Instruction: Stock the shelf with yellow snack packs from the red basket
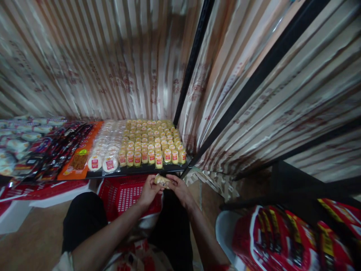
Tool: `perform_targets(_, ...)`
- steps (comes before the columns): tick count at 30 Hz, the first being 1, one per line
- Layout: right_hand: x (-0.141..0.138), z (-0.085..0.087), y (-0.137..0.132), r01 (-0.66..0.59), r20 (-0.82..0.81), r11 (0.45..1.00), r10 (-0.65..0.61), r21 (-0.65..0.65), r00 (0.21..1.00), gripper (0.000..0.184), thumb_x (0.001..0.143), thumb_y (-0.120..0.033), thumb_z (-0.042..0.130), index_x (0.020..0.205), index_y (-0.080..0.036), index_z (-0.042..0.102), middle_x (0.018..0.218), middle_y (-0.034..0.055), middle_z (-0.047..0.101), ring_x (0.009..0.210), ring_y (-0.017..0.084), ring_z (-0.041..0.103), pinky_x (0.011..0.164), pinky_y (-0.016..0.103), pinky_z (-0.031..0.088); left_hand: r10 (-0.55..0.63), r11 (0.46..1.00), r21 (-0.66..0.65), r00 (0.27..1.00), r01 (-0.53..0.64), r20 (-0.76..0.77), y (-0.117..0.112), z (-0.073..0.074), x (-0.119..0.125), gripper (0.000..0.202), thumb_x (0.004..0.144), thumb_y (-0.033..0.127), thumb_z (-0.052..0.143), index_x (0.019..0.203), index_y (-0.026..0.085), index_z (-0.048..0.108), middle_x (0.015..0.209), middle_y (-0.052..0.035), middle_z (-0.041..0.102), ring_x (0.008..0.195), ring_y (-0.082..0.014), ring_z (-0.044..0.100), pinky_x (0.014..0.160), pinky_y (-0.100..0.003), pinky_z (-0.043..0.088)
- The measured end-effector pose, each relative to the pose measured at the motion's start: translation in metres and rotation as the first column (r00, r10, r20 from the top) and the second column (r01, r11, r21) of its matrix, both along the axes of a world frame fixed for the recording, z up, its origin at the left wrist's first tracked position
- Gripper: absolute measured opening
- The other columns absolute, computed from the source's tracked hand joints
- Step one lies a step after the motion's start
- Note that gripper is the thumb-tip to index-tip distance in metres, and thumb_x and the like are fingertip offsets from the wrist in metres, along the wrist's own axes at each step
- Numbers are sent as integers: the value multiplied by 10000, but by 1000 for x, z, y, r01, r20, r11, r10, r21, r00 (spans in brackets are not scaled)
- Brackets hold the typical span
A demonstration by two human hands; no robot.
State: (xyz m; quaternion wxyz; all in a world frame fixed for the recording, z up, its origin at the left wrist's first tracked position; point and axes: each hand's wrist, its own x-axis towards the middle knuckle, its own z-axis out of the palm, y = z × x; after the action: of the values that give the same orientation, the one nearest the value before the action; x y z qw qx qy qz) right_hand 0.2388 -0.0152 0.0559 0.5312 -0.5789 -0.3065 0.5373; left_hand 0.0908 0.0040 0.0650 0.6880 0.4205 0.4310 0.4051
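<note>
Between my two hands is a small yellow wrapped snack cake [163, 181], held just off the front edge of the shelf. My left hand [150, 190] pinches its left end with the fingers closed. At its right end, my right hand [180, 190] grips the wrapper between thumb and fingers. The print on this piece is too blurred to read. Just beyond my hands, rows of similar yellow packaged cakes [151, 156] with red labels stand on the black shelf [135, 170]. Below my hands, between my knees, sits a red plastic basket [124, 195].
Left of the cakes lie round white packets [109, 163], an orange snack bag [77, 162] and dark packets [53, 158]. A striped curtain [126, 64] hangs behind black shelf posts [194, 60]. Red packages [276, 237] are at the lower right.
</note>
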Motion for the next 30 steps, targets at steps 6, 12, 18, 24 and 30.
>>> perform_targets(6,9,-1,0,126,2,992,-126,6,992,546,535,-329,786,1041,-204,622,933,32,684,880,182,641,844,337,492,43,985,166,999,-39,-19,3,4,17,320,671,301,651,907,193,463,845,15,586,707,-111,603,616,-223,489)
perform_targets(12,9,-1,1,212,-76,976,-215,-36,974,641,547,-339,803,1128,-217,561,822,7,666,765,158,635,752,303,504,148,855,518,940,35,-308,6,3,20,196,764,159,510,956,196,531,928,-17,570,809,-134,573,685,-247,482)
perform_targets(18,9,8,4,95,-288,994,-74,59,955,460,574,-302,801,994,-201,646,931,43,703,863,172,645,810,303,495,217,667,716,865,206,-452,7,0,19,224,813,105,449,976,216,555,1054,-51,567,1034,-179,555,907,-338,469)
perform_targets(24,9,15,6,194,-397,981,-167,28,902,397,589,-314,776,948,-189,663,872,46,724,799,172,666,751,281,511,209,599,716,793,359,-572,10,-7,18,306,835,121,416,1066,221,591,1194,-80,544,1087,-204,554,947,-367,465)
perform_targets(30,9,19,9,127,-347,987,-86,96,934,393,666,-384,739,1001,-199,649,962,51,714,808,167,661,743,282,516,130,710,642,843,289,-523,12,-6,23,232,815,202,508,978,254,665,1187,-59,600,1090,-229,552,943,-362,458)
